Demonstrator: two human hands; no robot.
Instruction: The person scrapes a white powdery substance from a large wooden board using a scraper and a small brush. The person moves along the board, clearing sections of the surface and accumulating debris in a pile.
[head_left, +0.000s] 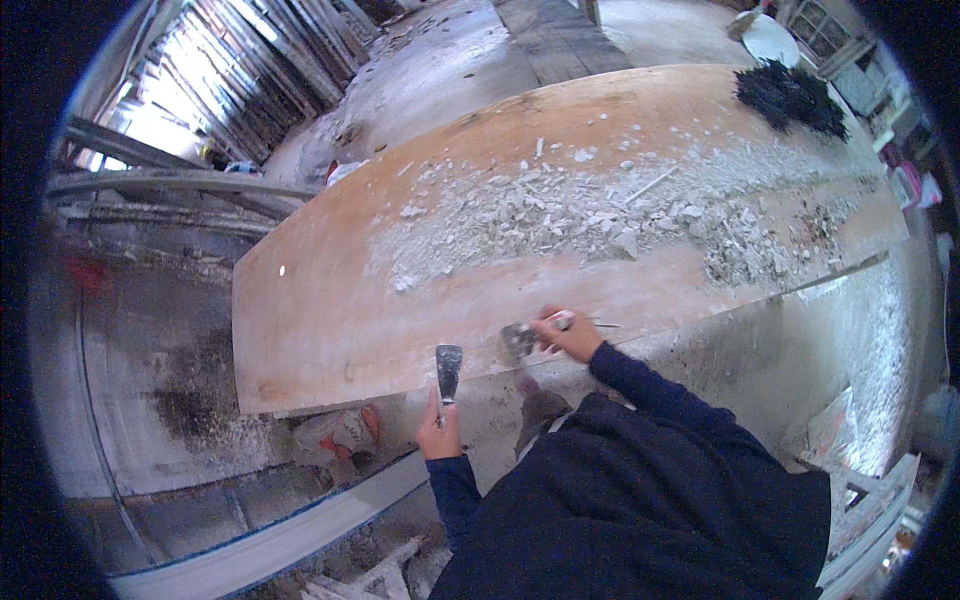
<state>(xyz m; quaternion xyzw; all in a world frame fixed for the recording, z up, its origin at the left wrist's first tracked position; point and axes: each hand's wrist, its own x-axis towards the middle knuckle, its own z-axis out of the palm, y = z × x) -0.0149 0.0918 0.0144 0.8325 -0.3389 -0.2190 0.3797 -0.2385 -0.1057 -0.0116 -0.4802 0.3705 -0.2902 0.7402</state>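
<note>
My left hand [438, 435] is closed round the handle of a putty knife [449, 366], its grey blade pointing up at the near edge of a large wooden board [320, 300]. Over that same edge, to the right, my right hand [570, 335] grips a flat-headed hand tool [518, 341]. Its greyish head is smeared by motion, so I cannot tell whether it is a scraper or a brush. A thin dark end sticks out on the right side of this hand. Broken white plaster-like rubble [620, 225] and dust lie across the board's middle and right.
A heap of black stringy material [790, 98] sits on the board's far right corner. Below the left side, a white and red bag [345, 432] lies near a long pale strip [290, 535]. Wooden poles [260, 70] lean at the far left. A round white object [770, 40] stands far right.
</note>
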